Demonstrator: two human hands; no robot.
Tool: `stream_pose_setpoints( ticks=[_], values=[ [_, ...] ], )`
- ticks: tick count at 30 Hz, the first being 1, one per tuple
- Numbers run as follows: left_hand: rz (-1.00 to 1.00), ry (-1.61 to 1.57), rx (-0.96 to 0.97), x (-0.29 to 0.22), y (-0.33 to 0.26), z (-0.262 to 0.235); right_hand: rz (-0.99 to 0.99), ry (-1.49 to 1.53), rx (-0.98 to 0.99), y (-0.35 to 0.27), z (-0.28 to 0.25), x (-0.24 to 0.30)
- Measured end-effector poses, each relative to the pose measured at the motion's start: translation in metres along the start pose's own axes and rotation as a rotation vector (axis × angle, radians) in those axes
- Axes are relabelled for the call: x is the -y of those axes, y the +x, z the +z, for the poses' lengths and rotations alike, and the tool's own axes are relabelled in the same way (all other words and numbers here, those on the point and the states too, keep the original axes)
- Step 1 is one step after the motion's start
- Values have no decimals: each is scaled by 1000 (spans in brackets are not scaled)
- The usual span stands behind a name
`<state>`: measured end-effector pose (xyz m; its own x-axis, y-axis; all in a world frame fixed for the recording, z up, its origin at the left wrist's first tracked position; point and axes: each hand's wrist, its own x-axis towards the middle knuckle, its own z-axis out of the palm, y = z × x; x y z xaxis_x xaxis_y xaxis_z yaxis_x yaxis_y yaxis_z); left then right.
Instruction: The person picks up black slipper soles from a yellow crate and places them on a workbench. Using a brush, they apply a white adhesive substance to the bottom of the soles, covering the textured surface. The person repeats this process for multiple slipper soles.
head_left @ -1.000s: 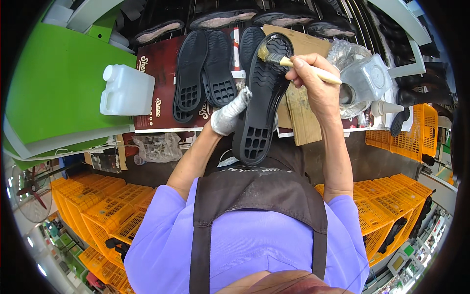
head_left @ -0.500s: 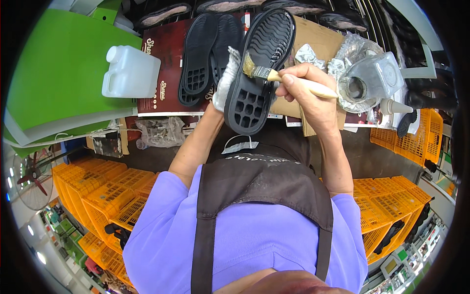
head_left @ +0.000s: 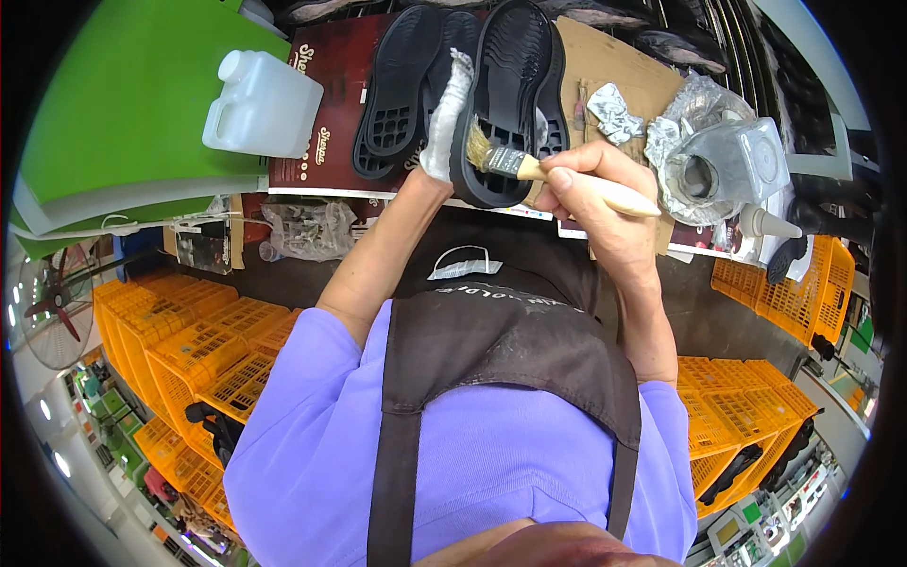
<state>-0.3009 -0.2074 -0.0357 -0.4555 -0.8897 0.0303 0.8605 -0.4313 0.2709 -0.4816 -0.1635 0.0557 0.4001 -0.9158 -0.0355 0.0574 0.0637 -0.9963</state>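
Observation:
My left hand (head_left: 446, 123), in a white glove, grips a black shoe sole (head_left: 513, 57) along its left side. Its fingers are partly hidden by the sole, which is tilted and shows its hollow, ridged side. Closed round a pale wooden handle, my right hand (head_left: 609, 194) holds a paintbrush (head_left: 515, 163). The bristles touch the inside of the sole near its heel end. Another black sole (head_left: 554, 99) lies partly hidden behind the held one. To the left, a pair of black soles (head_left: 402, 76) rests on dark red cardboard (head_left: 326, 94).
A white jug (head_left: 269, 109) stands at the left by a green surface (head_left: 132, 94). On brown cardboard (head_left: 605, 61) lies a crumpled white cloth (head_left: 614, 111). A clear cut container (head_left: 746, 156) and a nozzle (head_left: 770, 223) sit right. Orange crates (head_left: 208, 350) stand below.
The held sole has tilted and moved up and away, uncovering another sole behind it at the right. The brush has gone from the sole's upper left edge to its heel end.

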Motion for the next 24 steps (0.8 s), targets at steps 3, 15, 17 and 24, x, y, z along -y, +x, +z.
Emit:
stream_pose_setpoints(
  ticks=[3, 15, 17, 24],
  values=[
    [29, 0, -97, 1, 0, 13, 10, -24, 33, -1, -3, 7],
    [-82, -33, -28, 3, -16, 18, 42, -61, 257, 9, -8, 35],
    [-177, -15, -110, 2, -21, 29, 37, -72, 315, 14, -10, 37],
    [-295, -145, 229, 4, -33, 6, -45, -142, 557, 39, -19, 31]
  ],
)
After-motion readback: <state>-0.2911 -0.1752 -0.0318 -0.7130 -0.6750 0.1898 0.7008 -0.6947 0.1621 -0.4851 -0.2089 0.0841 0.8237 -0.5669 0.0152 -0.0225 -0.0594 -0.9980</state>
